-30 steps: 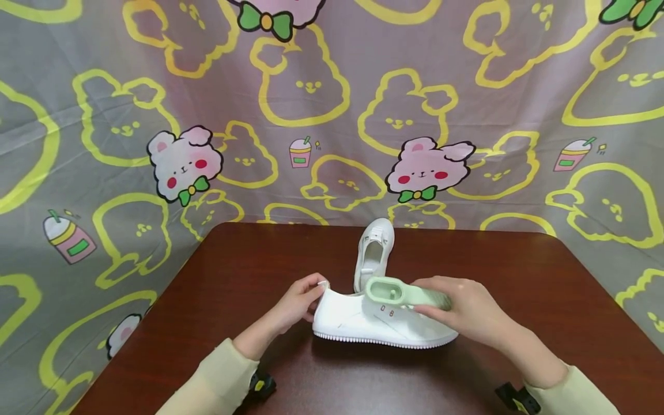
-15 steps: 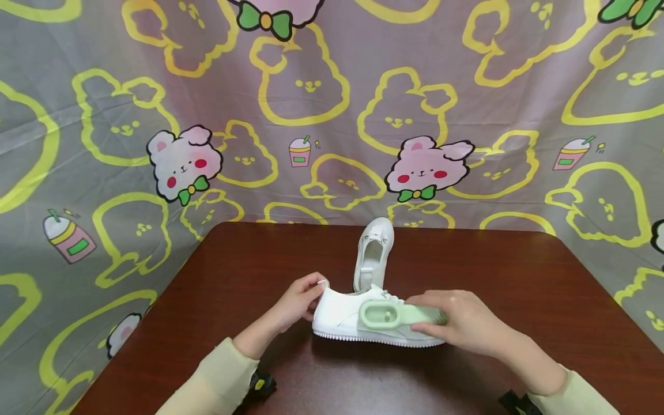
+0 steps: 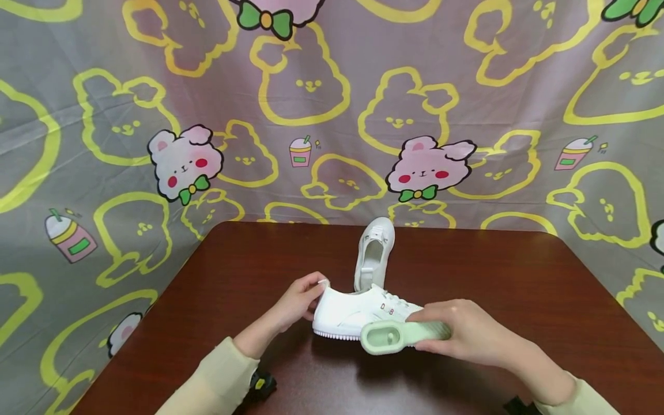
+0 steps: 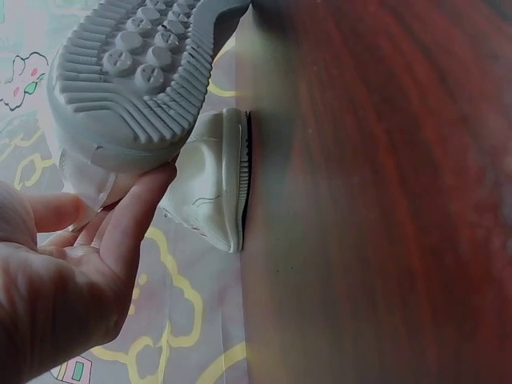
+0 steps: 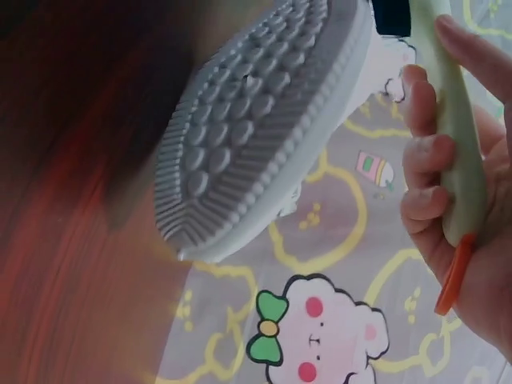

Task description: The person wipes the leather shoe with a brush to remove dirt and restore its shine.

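White shoe (image 3: 344, 314), one, raised above the table, toe toward the person's 3 o'clock, studded sole showing from below;
left hand (image 3: 297, 301), at the shoe's 9 o'clock end, thumb and fingers pinching the heel;
pale green brush (image 3: 404, 334), one, oval head toward 9 o'clock, before the shoe's lower side at its 5 o'clock; whether it touches, I cannot tell from here;
right hand (image 3: 464, 329), at the shoe's 4 o'clock, fingers wrapped firmly round the brush handle, orange loop (image 5: 454, 276) at its end;
second white shoe (image 3: 381, 253), beyond the first at 12 o'clock, resting on the dark red-brown table (image 3: 249, 265), toe to 12;
bear-print cloth (image 3: 337, 135), grey, hanging behind at 12 o'clock
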`<state>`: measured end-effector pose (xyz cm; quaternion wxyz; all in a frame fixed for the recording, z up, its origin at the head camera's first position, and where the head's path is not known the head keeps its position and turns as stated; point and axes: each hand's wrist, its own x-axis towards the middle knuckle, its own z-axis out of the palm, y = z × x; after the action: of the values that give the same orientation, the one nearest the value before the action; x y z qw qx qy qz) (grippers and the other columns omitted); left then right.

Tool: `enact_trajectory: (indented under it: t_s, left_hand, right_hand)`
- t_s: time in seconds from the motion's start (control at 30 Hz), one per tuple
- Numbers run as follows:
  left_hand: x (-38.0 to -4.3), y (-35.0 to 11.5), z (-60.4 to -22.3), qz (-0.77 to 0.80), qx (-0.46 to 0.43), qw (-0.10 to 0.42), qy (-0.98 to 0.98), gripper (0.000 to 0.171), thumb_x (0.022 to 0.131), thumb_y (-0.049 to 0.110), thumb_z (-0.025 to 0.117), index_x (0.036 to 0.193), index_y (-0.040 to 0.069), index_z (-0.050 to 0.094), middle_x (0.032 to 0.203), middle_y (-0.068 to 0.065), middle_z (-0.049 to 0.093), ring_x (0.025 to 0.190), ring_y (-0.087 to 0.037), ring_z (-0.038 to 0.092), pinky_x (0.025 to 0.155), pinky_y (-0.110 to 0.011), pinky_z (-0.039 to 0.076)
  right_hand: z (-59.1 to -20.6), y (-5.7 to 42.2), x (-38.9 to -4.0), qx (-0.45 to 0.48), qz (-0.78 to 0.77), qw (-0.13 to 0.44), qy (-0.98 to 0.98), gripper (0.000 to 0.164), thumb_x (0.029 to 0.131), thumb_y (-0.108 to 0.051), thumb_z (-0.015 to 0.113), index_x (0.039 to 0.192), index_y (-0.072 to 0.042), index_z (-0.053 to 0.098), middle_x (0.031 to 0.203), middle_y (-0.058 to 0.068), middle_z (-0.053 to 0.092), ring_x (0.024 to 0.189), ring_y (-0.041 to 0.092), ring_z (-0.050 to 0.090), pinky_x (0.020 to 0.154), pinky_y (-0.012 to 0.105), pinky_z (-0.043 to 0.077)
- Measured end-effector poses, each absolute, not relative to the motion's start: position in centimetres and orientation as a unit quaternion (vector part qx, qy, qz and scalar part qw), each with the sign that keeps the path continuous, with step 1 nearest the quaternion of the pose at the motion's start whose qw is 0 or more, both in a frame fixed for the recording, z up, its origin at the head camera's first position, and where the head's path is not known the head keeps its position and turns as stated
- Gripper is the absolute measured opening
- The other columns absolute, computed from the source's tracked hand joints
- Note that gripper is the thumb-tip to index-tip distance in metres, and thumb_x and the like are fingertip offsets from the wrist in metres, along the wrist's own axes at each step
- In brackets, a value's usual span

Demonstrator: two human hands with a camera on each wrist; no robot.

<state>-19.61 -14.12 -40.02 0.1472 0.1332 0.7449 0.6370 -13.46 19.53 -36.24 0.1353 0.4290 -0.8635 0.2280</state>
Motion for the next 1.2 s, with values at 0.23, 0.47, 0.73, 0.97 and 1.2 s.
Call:
enact_trajectory:
  t_s: [0.23, 0.47, 0.73, 0.97, 1.2]
  left_hand:
    - [-19.5, -14.1, -40.1, 0.637, 0.131, 0.147, 0.745, 0.019, 0.102, 0.015, 0.047, 0.109, -0.001, 0.054, 0.086, -0.007, 0.060, 0.071, -0.020, 0.064, 0.052, -0.039, 0.054]
    - [-19.5, -13.9, -40.1, 0.625, 0.120, 0.145, 0.758, 0.016, 0.102, 0.015, 0.047, 0.107, 0.001, 0.055, 0.083, -0.005, 0.059, 0.068, -0.018, 0.063, 0.049, -0.033, 0.050]
    - [-19.5, -13.8, -39.9, 0.618, 0.115, 0.134, 0.766, 0.016, 0.102, 0.015, 0.048, 0.107, 0.003, 0.056, 0.084, -0.006, 0.060, 0.069, -0.019, 0.063, 0.049, -0.034, 0.050]
    - [-19.4, -13.8, -39.9, 0.625, 0.116, 0.139, 0.759, 0.018, 0.102, 0.018, 0.048, 0.108, 0.002, 0.056, 0.086, -0.006, 0.061, 0.070, -0.020, 0.064, 0.051, -0.037, 0.053]
    - [-19.5, -13.8, -39.8, 0.621, 0.117, 0.134, 0.763, 0.019, 0.102, 0.018, 0.048, 0.109, 0.002, 0.056, 0.085, -0.006, 0.060, 0.069, -0.020, 0.063, 0.049, -0.037, 0.052]
  right_hand:
    - [-35.9, 20.4, -14.5, 0.330, 0.209, 0.174, -0.904, 0.032, 0.079, -0.035, 0.080, 0.108, -0.026, 0.072, 0.096, -0.019, 0.066, 0.079, -0.001, 0.058, 0.064, 0.028, 0.049]
    - [-35.8, 20.6, -14.1, 0.343, 0.239, 0.188, -0.888, 0.034, 0.077, -0.031, 0.083, 0.108, -0.029, 0.071, 0.094, -0.022, 0.064, 0.079, -0.002, 0.058, 0.067, 0.023, 0.048]
    - [-36.3, 20.2, -14.1, 0.415, 0.243, 0.136, -0.866, 0.030, 0.082, -0.038, 0.077, 0.111, -0.031, 0.071, 0.091, -0.025, 0.061, 0.075, -0.004, 0.055, 0.064, 0.016, 0.044]
    - [-36.2, 21.4, -15.4, 0.292, 0.236, 0.160, -0.913, 0.032, 0.080, -0.036, 0.079, 0.110, -0.025, 0.073, 0.097, -0.016, 0.068, 0.083, 0.003, 0.061, 0.069, 0.032, 0.050]
    - [-36.0, 21.0, -14.4, 0.342, 0.244, 0.194, -0.887, 0.034, 0.077, -0.032, 0.082, 0.109, -0.030, 0.071, 0.090, -0.022, 0.062, 0.073, -0.002, 0.054, 0.062, 0.020, 0.044]
